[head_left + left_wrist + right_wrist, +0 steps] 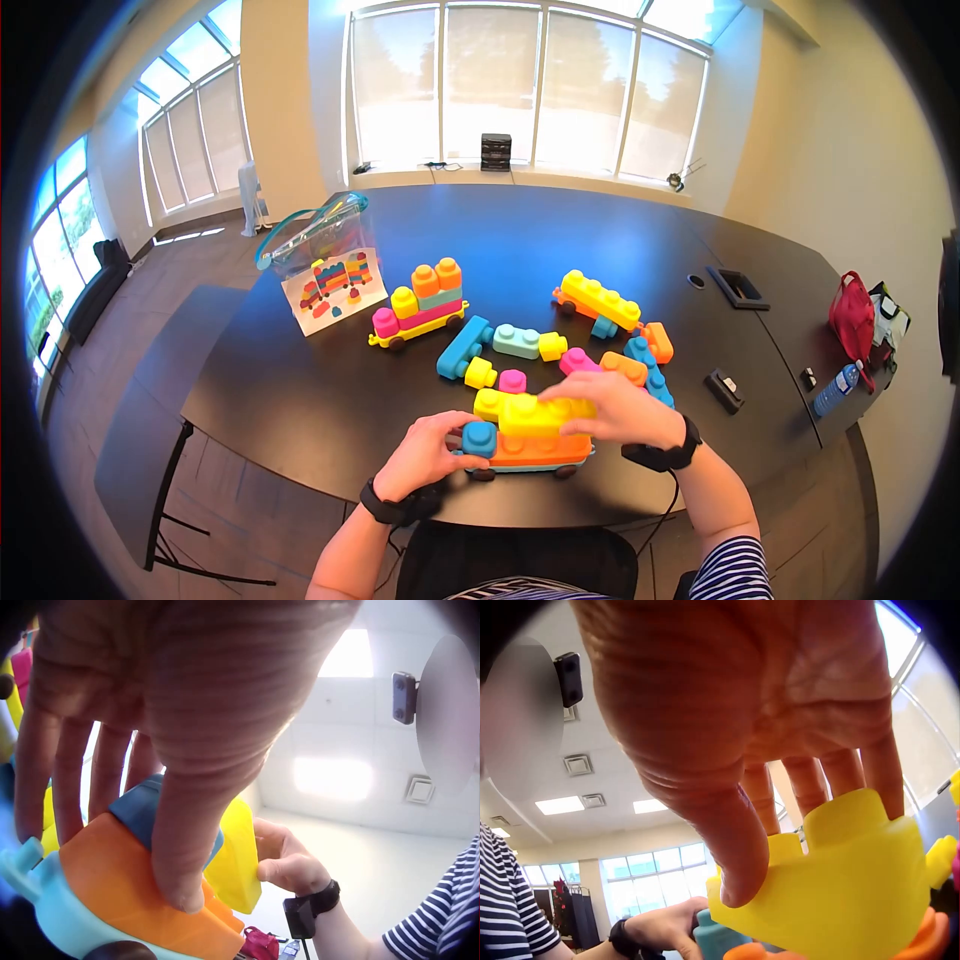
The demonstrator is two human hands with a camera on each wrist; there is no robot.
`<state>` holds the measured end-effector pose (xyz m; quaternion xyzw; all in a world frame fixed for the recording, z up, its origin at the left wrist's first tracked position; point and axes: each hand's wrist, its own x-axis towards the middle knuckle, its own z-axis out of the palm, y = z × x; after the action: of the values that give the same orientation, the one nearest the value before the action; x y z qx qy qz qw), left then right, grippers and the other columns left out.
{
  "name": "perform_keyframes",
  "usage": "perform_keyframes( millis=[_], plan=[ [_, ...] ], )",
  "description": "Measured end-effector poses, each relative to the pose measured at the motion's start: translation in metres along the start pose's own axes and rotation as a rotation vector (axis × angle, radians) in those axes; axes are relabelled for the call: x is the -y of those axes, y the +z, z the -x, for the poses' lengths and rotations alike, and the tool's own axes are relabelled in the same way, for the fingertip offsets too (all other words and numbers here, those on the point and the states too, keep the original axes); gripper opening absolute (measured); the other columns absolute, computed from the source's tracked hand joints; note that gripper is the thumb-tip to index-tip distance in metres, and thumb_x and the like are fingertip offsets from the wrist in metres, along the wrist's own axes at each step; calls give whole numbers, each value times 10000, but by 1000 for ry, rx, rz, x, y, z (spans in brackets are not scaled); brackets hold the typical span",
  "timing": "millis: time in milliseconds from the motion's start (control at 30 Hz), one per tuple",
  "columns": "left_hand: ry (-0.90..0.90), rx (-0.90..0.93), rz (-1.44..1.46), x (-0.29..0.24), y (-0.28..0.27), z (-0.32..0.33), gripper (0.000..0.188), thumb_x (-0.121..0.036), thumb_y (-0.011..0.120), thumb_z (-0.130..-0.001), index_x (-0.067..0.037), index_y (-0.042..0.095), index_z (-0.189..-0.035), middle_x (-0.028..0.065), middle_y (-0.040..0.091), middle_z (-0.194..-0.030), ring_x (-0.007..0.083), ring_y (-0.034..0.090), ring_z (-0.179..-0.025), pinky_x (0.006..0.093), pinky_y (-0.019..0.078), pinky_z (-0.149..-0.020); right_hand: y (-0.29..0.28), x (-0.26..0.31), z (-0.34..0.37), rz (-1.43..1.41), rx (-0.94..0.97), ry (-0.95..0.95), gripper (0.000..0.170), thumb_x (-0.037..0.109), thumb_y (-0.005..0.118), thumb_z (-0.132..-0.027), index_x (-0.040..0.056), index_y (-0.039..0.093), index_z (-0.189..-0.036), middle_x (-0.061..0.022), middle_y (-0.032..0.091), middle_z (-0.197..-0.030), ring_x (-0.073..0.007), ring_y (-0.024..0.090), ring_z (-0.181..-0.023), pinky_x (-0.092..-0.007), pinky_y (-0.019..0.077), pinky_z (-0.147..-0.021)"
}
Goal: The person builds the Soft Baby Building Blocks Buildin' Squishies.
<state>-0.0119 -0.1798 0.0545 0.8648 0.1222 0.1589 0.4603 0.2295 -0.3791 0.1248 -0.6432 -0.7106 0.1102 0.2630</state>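
Observation:
My left hand (428, 456) steadies a toy-block wagon at the table's near edge, its thumb and fingers on either side of a blue block (479, 438). Under that block, an orange block (124, 866) sits on the wagon's light blue wheeled base (60, 904). A large yellow block (840, 881) is pinched between the thumb and fingers of my right hand (632, 408). It is just over the orange part of the wagon, beside the blue block, and looks tilted in the right wrist view. Orange studs (930, 937) show beneath it.
Loose blocks, including a teal one (517, 341), lie beyond the wagon. A built wagon (420, 315) stands left, another (598, 300) farther right. At the back left, a picture card (335, 295) leans on a clear bag (325, 235). A water bottle (838, 388) stands right.

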Motion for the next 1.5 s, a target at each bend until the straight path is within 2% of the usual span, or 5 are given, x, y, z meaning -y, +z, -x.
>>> perform_keyframes(
  millis=[233, 333, 533, 833, 1500],
  plan=[
    [-26, 9, -4, 2, 3, -1, 514, -129, 950, -745, 11, 726, -1185, 133, 771, -1125, 280, 770, -1028, 379, 627, -943, 24, -2, 16, -16, -15, 6, 499, 114, 818, -863, 87, 682, -1343, -117, 677, -1146, -321, 700, -932, -413, 574, -842],
    [-34, 10, 0, 1, 2, -1, 517, -126, 950, -746, 15, 724, -1189, 131, 770, -1129, 275, 771, -1038, 380, 626, -952, 21, 3, 16, -25, 80, 110, 502, 126, 829, -868, 109, 684, -1348, -97, 674, -1255, -306, 695, -1071, -397, 571, -919],
    [-45, 18, 18, 1, 2, -1, 522, -127, 950, -748, 21, 720, -1193, 131, 767, -1142, 271, 770, -1041, 381, 627, -958, 27, 6, 16, 27, 91, 112, 487, 151, 847, -850, 103, 697, -1311, -82, 656, -1183, -319, 698, -981, -414, 579, -838],
    [-36, 7, -12, 1, 3, -1, 518, -133, 951, -749, 16, 722, -1188, 136, 764, -1146, 283, 770, -1037, 382, 631, -954, 34, 4, 17, 80, 71, 102, 491, 163, 861, -831, 135, 685, -1288, -73, 622, -1176, -308, 693, -920, -405, 578, -777],
    [-65, 16, 2, 9, -4, 1, 550, -163, 969, -724, -4, 733, -1194, 123, 783, -1114, 273, 773, -1019, 377, 615, -951, 39, 11, 13, 87, 42, 71, 502, 171, 863, -832, 139, 667, -1293, -91, 597, -1129, -310, 693, -876, -414, 576, -737]
  ],
)
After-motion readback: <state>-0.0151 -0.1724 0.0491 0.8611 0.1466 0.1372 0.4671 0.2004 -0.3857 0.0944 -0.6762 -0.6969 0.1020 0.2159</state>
